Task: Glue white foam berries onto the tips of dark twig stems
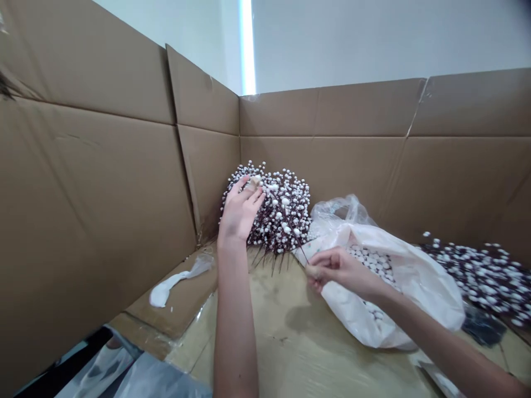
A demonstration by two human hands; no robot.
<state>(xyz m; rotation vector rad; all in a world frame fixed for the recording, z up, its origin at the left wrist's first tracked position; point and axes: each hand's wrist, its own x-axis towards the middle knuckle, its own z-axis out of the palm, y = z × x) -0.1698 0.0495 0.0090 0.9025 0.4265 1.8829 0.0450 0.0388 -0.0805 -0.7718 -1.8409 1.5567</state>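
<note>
My right hand (pixel 327 269) pinches the lower end of a thin dark stem (pixel 297 241) that carries white berries and slants up to the left. Near the upper end of that stem is my left hand (pixel 240 213), raised with its fingers bent. A beige covering shows on one fingertip, with something small and white beside it; what these fingers hold is not clear. Right behind my left hand stands a dense bunch of white-berry stems (pixel 286 193), their dark ends toward me. Under my right forearm, a white plastic bag (pixel 427 282) lies open with many loose white berries (pixel 373 262) inside.
Tall cardboard walls (pixel 332 160) enclose the work surface (pixel 290 331) at the left and back. More berry stems (pixel 485 271) lie at the right, by a dark plastic piece (pixel 483 326). A white strip (pixel 166 287) rests on cardboard at left. Clear plastic (pixel 153 378) lies bottom left.
</note>
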